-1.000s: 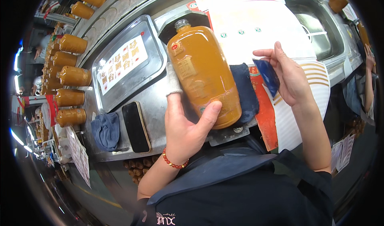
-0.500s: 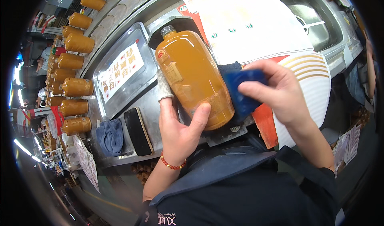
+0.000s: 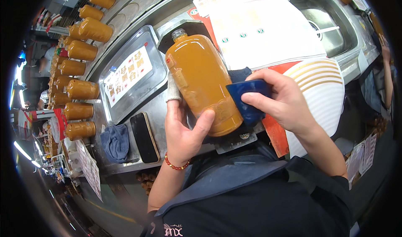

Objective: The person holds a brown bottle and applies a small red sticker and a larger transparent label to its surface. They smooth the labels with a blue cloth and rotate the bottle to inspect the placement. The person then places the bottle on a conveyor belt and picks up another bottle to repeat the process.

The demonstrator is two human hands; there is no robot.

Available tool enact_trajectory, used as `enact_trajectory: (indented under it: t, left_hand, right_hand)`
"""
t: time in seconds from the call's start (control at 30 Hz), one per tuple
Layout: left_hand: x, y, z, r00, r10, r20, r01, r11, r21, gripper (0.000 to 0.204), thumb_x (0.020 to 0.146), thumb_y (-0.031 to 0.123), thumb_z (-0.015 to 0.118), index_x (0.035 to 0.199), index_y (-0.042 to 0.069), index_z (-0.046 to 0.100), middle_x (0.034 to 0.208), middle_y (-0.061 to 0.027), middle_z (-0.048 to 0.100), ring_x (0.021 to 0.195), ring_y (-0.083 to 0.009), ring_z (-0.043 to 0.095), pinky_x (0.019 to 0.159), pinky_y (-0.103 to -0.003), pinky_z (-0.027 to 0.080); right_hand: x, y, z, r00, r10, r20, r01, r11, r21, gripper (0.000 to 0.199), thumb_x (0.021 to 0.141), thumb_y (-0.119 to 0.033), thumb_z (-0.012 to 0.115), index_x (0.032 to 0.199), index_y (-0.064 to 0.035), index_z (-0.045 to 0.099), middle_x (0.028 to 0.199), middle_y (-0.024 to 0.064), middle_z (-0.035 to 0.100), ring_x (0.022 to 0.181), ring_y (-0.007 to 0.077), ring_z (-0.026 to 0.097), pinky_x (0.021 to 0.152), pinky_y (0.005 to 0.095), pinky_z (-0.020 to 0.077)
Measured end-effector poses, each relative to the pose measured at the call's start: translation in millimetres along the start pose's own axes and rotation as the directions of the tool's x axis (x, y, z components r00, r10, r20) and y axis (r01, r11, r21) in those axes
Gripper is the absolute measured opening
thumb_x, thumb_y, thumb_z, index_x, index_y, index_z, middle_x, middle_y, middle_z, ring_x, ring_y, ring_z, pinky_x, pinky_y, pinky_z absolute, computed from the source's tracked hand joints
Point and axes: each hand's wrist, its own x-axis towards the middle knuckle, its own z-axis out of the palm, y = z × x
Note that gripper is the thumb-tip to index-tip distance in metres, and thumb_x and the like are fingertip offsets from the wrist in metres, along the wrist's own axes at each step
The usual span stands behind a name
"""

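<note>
A large amber-brown bottle (image 3: 204, 84) lies tilted in front of me, its neck pointing away and to the left. My left hand (image 3: 183, 128) grips its lower left side, thumb on top; the other fingers, partly in a pale knitted cover (image 3: 172, 88), go behind it. Clear labels or decals show on the bottle's left side and near its base. My right hand (image 3: 281, 101) pinches a smooth blue scraper (image 3: 251, 98) between thumb and fingers, its edge at the bottle's right side. Beneath the bottle is a dark angular holder (image 3: 190, 25), mostly hidden.
Left of the bottle are a metal tray (image 3: 154, 75) with a label sheet (image 3: 129, 75), a phone (image 3: 145, 137) and a grey-blue cloth (image 3: 114, 142). Similar bottles (image 3: 82, 89) line a conveyor. White printed sheets (image 3: 268, 36) and a sink (image 3: 324, 21) are at right.
The bottle has turned slightly, its labels shifting left. My right hand has moved slightly left and down, and the scraper sits closer to the bottle. The conveyor bottles have shifted along.
</note>
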Motion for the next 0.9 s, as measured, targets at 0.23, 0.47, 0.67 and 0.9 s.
enact_trajectory:
  t: [0.23,0.47,0.67,0.9]
  left_hand:
    - [2,-2,-4,1.000,-0.007,0.018,0.008,1.000,-0.011,0.085,0.094,0.018,0.074,0.158,-0.008,0.024,0.151,-0.0180,0.047,0.140,-0.0251,0.048,0.120,-0.039,0.035]
    - [0,-10,-7,0.999,0.014,0.039,-0.014,1.000,0.001,0.123,0.078,0.043,0.090,0.162,-0.006,0.014,0.159,-0.0180,0.037,0.148,-0.0279,0.038,0.122,-0.041,0.031]
    - [-3,-9,-14,0.967,0.170,0.190,-0.241,0.853,0.463,0.142,0.060,0.041,0.101,0.160,-0.008,0.014,0.158,-0.0273,0.036,0.149,-0.0415,0.034,0.124,-0.048,0.027]
    - [-7,11,-8,0.931,0.325,0.165,-0.337,0.594,0.731,0.119,0.062,0.029,0.096,0.154,-0.008,0.030,0.160,-0.0346,0.029,0.150,-0.0510,0.029,0.125,-0.059,0.022]
  right_hand:
    - [-1,2,7,0.995,-0.097,-0.027,0.094,0.991,-0.097,0.021,0.093,-0.012,0.075,0.107,0.0015,0.068,0.086,0.0060,0.071,0.077,0.0097,0.065,0.072,0.0268,0.0545]
    - [7,-11,-1,0.989,-0.124,0.077,0.139,0.965,-0.222,0.024,0.091,-0.010,0.078,0.110,-0.0002,0.069,0.093,0.0047,0.070,0.088,0.0100,0.066,0.081,0.0255,0.0539]
    - [19,-48,4,0.805,-0.569,0.166,0.514,0.531,-0.674,0.022,0.083,-0.006,0.076,0.105,-0.0034,0.074,0.092,0.0080,0.074,0.080,0.0166,0.065,0.075,0.0316,0.0528]
    - [-35,-31,11,0.524,-0.564,0.639,0.814,0.111,-0.570,0.033,0.067,-0.023,0.067,0.096,-0.0147,0.080,0.100,-0.0029,0.073,0.088,0.0163,0.055,0.076,0.0316,0.0458]
